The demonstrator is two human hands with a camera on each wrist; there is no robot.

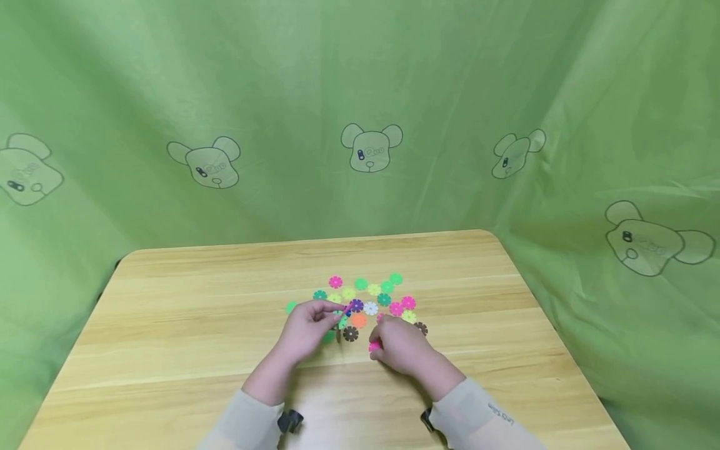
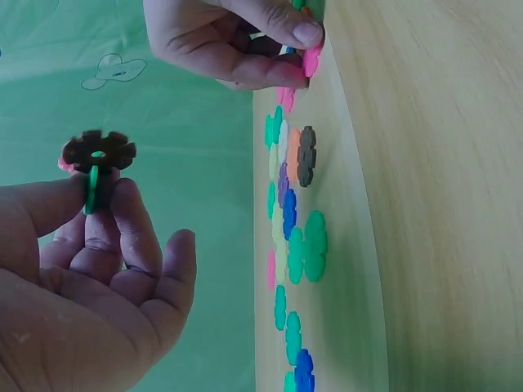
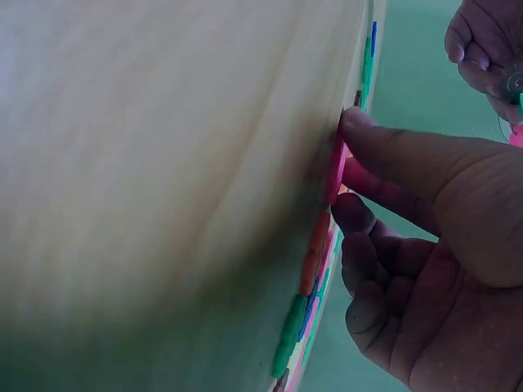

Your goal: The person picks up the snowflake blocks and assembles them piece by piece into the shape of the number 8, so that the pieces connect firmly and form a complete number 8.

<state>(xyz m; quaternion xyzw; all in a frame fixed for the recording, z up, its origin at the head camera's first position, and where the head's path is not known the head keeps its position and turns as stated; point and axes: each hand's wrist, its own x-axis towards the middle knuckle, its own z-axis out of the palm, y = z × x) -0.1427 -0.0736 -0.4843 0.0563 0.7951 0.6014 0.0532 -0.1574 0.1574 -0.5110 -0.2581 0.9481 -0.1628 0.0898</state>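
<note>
My left hand (image 1: 304,330) pinches a small joined piece of notched plastic snowflake discs, raised above the table. In the left wrist view a brown disc (image 2: 78,153) lies across its top, a green disc (image 2: 91,194) stands edge-on below, and a bit of pink shows behind. My right hand (image 1: 402,345), low over the table's near side of the pile, pinches a pink disc (image 1: 374,346) between thumb and fingers. The right wrist view has that pink disc edge-on at the tabletop; whether it still touches the wood I cannot tell.
Loose discs of many colours lie spread between and beyond the hands, among them a white disc (image 1: 370,308), an orange disc (image 1: 358,320) and a dark brown disc (image 1: 350,334). The wooden table (image 1: 185,312) ends at a green curtain (image 1: 292,81) behind.
</note>
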